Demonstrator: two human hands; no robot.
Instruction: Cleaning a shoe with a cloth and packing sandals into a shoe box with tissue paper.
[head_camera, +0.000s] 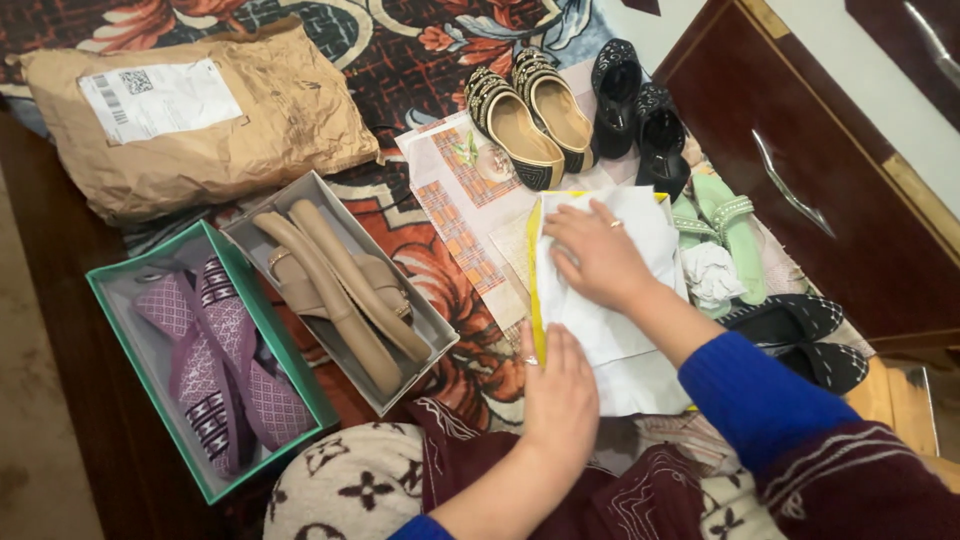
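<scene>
Floral red carpet (440, 60) covers the floor, carrying shoes and boxes. Both hands lie flat, fingers spread, gripping nothing: right hand (600, 255) presses white tissue paper (610, 330) inside a yellow-edged box (535, 290); left hand (560, 385) rests on the paper's near edge. Beside it sit a grey box of beige sandals (340, 285) and a green box of purple shoes (215, 360).

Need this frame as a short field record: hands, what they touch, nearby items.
left hand: flat on the white paper, near edge
right hand: pressing the same paper, farther up, ring on one finger
under paper: yellow box, only its edge shows
left of it: grey box with beige sandals; teal box with purple shoes
behind: brown parcel, gold-black flats, black shoes
right: green sandals
</scene>
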